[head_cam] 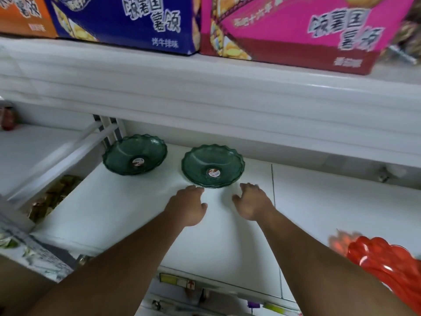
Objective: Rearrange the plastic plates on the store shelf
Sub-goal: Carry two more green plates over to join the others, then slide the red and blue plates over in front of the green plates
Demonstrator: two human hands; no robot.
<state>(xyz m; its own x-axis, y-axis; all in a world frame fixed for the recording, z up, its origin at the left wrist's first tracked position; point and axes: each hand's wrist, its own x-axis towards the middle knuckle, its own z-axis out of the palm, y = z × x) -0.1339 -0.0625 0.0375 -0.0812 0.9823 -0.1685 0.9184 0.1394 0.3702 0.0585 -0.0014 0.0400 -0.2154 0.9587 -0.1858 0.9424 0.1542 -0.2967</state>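
Two dark green scalloped plastic plates rest on the white shelf (114,213). The left plate (134,153) sits near the shelf's back left corner. The right one (213,165) looks like a short stack, with a round sticker in its middle. My left hand (188,205) hovers just in front of the right plate's near edge, fingers apart, holding nothing. My right hand (251,199) is beside it to the right, also empty with fingers spread, close to the plate's rim. A red scalloped plate (387,265) shows at the lower right.
The upper shelf edge (205,92) overhangs the plates, carrying an orange box (22,17), a blue box (127,21) and a pink box (296,30). Wrapped goods (52,197) lie in the gap at left. A seam (273,190) divides the shelf boards.
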